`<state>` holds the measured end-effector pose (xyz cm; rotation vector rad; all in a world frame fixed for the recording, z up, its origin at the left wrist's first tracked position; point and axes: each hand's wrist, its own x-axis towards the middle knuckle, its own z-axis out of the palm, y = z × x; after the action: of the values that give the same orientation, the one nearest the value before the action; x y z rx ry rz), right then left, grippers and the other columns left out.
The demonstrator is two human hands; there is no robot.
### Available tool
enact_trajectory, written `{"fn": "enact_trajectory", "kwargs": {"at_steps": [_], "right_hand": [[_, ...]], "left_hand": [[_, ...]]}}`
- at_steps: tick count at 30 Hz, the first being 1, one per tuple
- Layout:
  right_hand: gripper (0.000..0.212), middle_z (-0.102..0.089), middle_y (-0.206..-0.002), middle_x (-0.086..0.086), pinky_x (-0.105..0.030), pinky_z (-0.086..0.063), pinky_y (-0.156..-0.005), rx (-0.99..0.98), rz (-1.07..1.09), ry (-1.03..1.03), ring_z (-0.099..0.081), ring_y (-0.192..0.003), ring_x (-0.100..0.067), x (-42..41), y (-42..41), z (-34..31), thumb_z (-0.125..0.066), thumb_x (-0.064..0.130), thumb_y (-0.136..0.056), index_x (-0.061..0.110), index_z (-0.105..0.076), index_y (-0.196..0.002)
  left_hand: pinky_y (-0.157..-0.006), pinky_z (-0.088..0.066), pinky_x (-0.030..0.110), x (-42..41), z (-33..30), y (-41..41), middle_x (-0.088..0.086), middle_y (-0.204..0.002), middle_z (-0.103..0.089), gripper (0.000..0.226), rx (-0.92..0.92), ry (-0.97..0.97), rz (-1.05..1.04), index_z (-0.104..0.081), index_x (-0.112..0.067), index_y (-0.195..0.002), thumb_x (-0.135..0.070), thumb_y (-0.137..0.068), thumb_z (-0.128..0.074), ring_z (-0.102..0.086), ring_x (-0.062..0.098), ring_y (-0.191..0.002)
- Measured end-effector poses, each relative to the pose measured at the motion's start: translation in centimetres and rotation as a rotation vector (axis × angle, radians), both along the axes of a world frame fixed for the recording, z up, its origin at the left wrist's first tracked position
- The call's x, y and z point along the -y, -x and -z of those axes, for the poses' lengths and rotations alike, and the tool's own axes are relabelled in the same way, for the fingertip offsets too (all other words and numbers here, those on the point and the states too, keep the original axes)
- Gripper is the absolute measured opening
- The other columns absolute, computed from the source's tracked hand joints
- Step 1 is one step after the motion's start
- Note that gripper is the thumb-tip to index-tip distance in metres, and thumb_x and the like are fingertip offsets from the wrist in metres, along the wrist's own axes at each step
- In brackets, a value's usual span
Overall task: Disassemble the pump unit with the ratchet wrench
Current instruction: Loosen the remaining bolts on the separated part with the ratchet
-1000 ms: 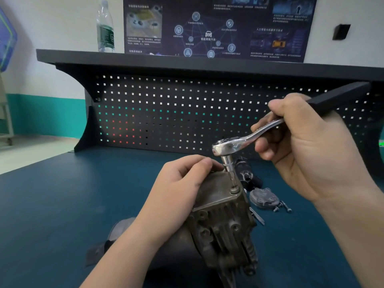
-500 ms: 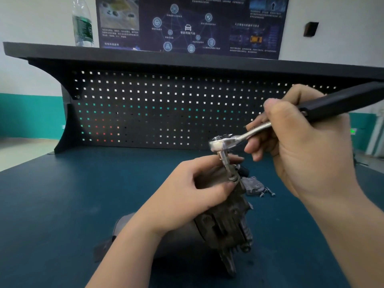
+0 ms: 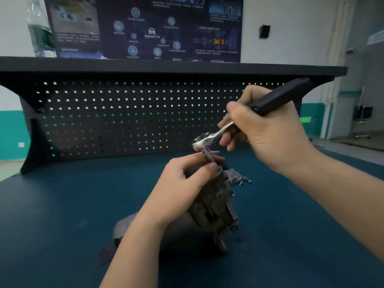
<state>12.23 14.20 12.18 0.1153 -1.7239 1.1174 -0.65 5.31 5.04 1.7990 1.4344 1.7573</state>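
Note:
The grey, grimy pump unit (image 3: 212,206) lies on the blue table (image 3: 62,204), its metal end pointing right and toward me. My right hand (image 3: 268,136) grips the ratchet wrench (image 3: 220,132) where its chrome neck meets the black handle. The wrench head sits above the pump's top edge, with its socket extension reaching down to the pump. My left hand (image 3: 182,188) rests on the pump's top, and its thumb and fingertips pinch the socket extension just under the wrench head. The bolt beneath is hidden by my fingers.
A removed grey cover (image 3: 234,175) and loose screws (image 3: 245,181) lie on the table just behind the pump. A dark pegboard back panel (image 3: 124,121) with a shelf rises at the rear. A water bottle (image 3: 40,32) stands on the shelf's left.
My left hand slid from the pump's top up to the socket extension and now pinches it. The wrench handle swung slightly. The camera view shifted right.

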Motion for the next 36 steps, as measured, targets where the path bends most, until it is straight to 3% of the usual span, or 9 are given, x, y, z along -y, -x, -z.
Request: {"fn": "enact_trajectory", "kwargs": {"at_steps": [5, 7, 10, 13, 17, 23, 31, 36], "right_hand": [[0.032, -0.063, -0.059, -0.011, -0.025, -0.047, -0.042, -0.062, 0.005, 0.169, -0.064, -0.046, -0.023, -0.1, -0.3, 0.5, -0.056, 0.001, -0.090, 0.009, -0.044, -0.061], [0.029, -0.066, -0.062, -0.010, -0.026, -0.049, -0.043, -0.097, 0.033, 0.167, -0.065, -0.049, -0.024, 0.1, -0.7, 1.2, -0.057, 0.007, -0.088, 0.011, -0.046, -0.061], [0.026, -0.067, -0.067, -0.011, -0.029, -0.052, -0.047, -0.082, 0.055, 0.069, -0.068, -0.052, -0.025, 1.2, -1.1, 1.8, -0.059, 0.012, -0.087, 0.010, -0.049, -0.062], [0.029, -0.067, -0.064, -0.013, -0.025, -0.050, -0.044, 0.038, -0.065, 0.133, -0.065, -0.048, -0.022, 1.1, -0.9, 0.5, -0.059, 0.006, -0.090, 0.007, -0.047, -0.064], [0.023, -0.066, -0.060, -0.007, -0.015, -0.043, -0.037, 0.334, -0.145, 0.401, -0.057, -0.042, -0.009, -1.1, -0.3, -2.0, -0.052, 0.009, -0.094, 0.007, -0.053, -0.071], [0.025, -0.061, -0.058, -0.005, -0.009, -0.039, -0.034, 0.539, -0.287, 0.669, -0.053, -0.040, -0.004, -3.7, 2.0, -2.9, -0.048, 0.014, -0.095, 0.005, -0.050, -0.072], [0.023, -0.062, -0.057, -0.006, -0.009, -0.041, -0.036, 0.430, -0.223, 0.708, -0.054, -0.040, -0.005, -4.2, 1.8, -2.6, -0.051, 0.011, -0.093, 0.002, -0.054, -0.072], [0.037, -0.058, -0.053, -0.005, -0.009, -0.041, -0.036, 0.366, -0.248, 0.752, -0.053, -0.038, -0.005, -4.4, 1.6, -1.5, -0.052, 0.012, -0.093, -0.003, -0.063, -0.061]], "left_hand": [[-0.081, -0.050, 0.014, 0.2, -1.6, 1.1, -0.002, -0.106, -0.074, 0.026, 0.084, 0.046, 0.149, -0.068, -0.019, -0.113, -0.025, -0.089, -0.057, -0.067, 0.009, -0.103], [-0.077, -0.051, 0.016, 0.0, -2.4, 1.7, 0.004, -0.101, -0.075, 0.023, 0.105, 0.102, 0.218, -0.073, -0.017, -0.104, -0.024, -0.087, -0.059, -0.069, 0.013, -0.097], [-0.072, -0.048, 0.014, -0.4, -2.5, 1.8, -0.008, -0.088, -0.074, 0.013, 0.086, 0.115, 0.252, -0.077, -0.026, -0.090, -0.027, -0.084, -0.066, -0.067, 0.002, -0.084], [-0.073, -0.047, 0.011, -0.6, -1.9, 1.7, -0.016, -0.086, -0.072, 0.015, 0.069, 0.089, 0.294, -0.077, -0.030, -0.090, -0.031, -0.082, -0.064, -0.063, -0.003, -0.082], [-0.085, -0.053, 0.026, -0.7, -1.3, 2.1, 0.006, -0.105, -0.073, 0.023, 0.118, 0.138, 0.314, -0.076, -0.017, -0.101, -0.028, -0.083, -0.066, -0.066, 0.015, -0.095], [-0.093, -0.052, 0.030, -0.9, -1.3, 2.2, 0.010, -0.107, -0.073, 0.030, 0.215, 0.130, 0.328, -0.070, -0.008, -0.105, -0.012, -0.082, -0.051, -0.066, 0.023, -0.107], [-0.081, -0.053, 0.023, -0.9, -1.1, 2.2, 0.007, -0.107, -0.073, 0.023, 0.221, 0.121, 0.333, -0.072, -0.012, -0.103, -0.020, -0.088, -0.057, -0.069, 0.017, -0.101], [-0.082, -0.054, 0.024, -1.0, -0.9, 2.2, 0.003, -0.106, -0.074, 0.023, 0.161, 0.098, 0.247, -0.075, -0.018, -0.098, -0.029, -0.087, -0.059, -0.069, 0.014, -0.093]]}}
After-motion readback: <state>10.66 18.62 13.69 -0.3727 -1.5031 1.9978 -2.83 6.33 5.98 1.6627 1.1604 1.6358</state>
